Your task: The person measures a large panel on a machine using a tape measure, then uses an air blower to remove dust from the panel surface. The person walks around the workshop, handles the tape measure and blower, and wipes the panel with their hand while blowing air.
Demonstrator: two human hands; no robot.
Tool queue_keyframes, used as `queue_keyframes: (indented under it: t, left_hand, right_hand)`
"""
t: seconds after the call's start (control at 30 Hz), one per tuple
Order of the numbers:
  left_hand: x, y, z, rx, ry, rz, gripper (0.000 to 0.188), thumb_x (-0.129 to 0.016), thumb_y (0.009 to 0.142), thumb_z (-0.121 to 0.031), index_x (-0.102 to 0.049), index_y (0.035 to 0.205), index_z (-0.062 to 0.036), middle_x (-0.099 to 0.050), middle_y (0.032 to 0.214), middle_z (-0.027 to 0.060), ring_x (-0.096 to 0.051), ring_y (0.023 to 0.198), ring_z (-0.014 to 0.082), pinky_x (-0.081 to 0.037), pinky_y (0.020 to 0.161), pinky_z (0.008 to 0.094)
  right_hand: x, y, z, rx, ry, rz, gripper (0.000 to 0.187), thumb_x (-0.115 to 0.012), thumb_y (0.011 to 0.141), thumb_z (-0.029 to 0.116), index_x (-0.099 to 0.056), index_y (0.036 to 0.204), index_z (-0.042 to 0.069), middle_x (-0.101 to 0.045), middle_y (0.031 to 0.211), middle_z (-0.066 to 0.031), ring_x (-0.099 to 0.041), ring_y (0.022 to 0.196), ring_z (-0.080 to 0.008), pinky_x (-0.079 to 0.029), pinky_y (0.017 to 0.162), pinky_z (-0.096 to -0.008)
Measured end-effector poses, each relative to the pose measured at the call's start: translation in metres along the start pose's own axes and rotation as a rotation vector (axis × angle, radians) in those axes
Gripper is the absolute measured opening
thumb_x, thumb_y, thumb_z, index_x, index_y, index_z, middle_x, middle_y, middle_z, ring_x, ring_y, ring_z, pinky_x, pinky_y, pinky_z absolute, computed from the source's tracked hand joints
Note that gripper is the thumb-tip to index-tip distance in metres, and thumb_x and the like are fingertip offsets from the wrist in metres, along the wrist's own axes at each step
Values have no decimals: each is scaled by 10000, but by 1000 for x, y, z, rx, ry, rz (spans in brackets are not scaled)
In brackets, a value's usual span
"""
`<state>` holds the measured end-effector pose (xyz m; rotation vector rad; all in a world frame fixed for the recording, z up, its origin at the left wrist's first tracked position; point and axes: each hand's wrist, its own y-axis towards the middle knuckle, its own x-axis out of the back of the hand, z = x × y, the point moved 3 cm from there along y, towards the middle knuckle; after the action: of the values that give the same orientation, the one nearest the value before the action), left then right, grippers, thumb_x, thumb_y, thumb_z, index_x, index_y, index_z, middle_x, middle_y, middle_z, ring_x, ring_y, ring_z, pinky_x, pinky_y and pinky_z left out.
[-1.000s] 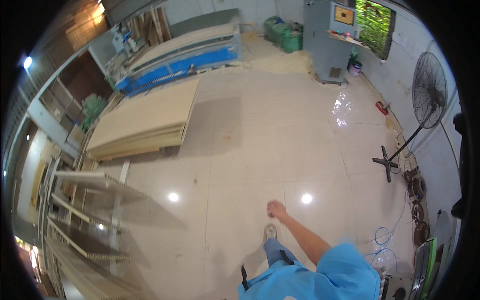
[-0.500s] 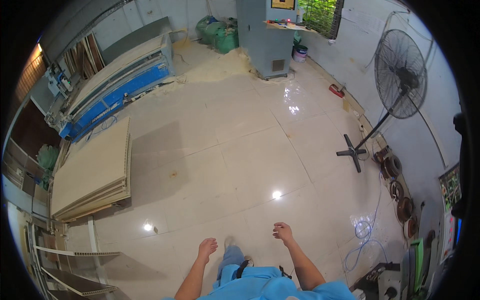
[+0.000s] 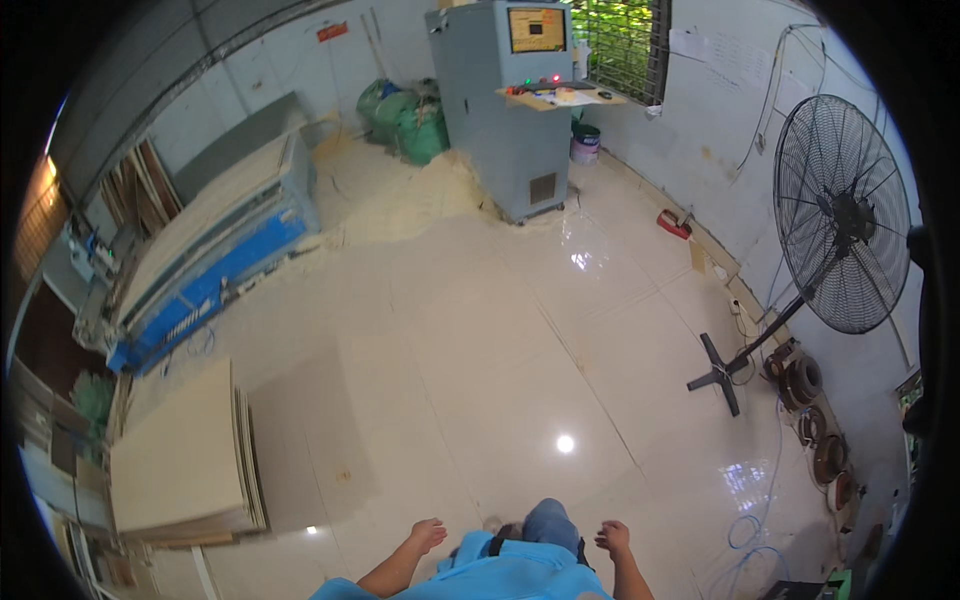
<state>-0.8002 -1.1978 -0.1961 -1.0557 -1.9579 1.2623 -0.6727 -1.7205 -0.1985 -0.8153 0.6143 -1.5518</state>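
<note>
1. The left hand [image 3: 429, 534] and right hand [image 3: 612, 537] hang empty, loosely half-open — probably for balance.
2. Flat, beige rectangular boards [image 3: 178, 460] lie stacked ahead-left of the left hand, well apart — presumably flat for stability.

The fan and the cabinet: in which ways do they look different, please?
The fan is black, with a round wire cage; the cabinet is a grey box. The fan has a crossed base; the cabinet has a lit screen. Both stand on the tiled floor.
</note>
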Motion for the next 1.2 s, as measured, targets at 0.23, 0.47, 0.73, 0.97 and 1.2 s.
queue_keyframes:
  t: [0.23,0.47,0.73,0.97,1.2]
  left_hand:
    - [-162,86,-348,-257,43,69,376,-553,1006,-310,-564,1256,-29,-659,1174,182,-665,1060,262,-559,878,366]
    - [-351,63,-566,-362,-40,373,392,-570,1003,-316,-546,1282,-41,-644,1201,184,-644,1105,276,-525,955,385]
    - [-485,66,-763,-433,-250,467,364,-513,1038,-249,-530,1300,3,-626,1251,207,-617,1167,312,-489,1034,421]
    - [-593,46,-1031,-690,-284,550,512,-521,1033,-261,-426,1406,78,-543,1359,248,-548,1279,337,-422,1120,434]
    - [-705,10,-1241,-896,-203,481,550,-604,987,-317,-455,1378,40,-558,1321,162,-519,1278,249,-392,1120,372]
  right_hand:
    - [-27,140,95,-238,87,-146,159,-512,894,36,-652,969,28,-640,762,-127,-671,620,-285,-592,532,-423]
    - [-56,307,444,219,5,4,235,-551,933,121,-631,1125,13,-656,855,-100,-659,669,-200,-574,570,-334]
    - [-168,386,970,994,-189,156,341,-583,955,115,-591,1282,18,-659,926,-85,-641,761,-133,-524,654,-265]
    - [-252,407,1225,1282,-293,119,439,-606,963,148,-519,1385,66,-678,956,-150,-684,796,-196,-541,707,-339]
    - [-268,468,1409,1417,-421,13,494,-629,937,149,-511,1416,132,-675,1018,-173,-674,751,-257,-542,704,-381]
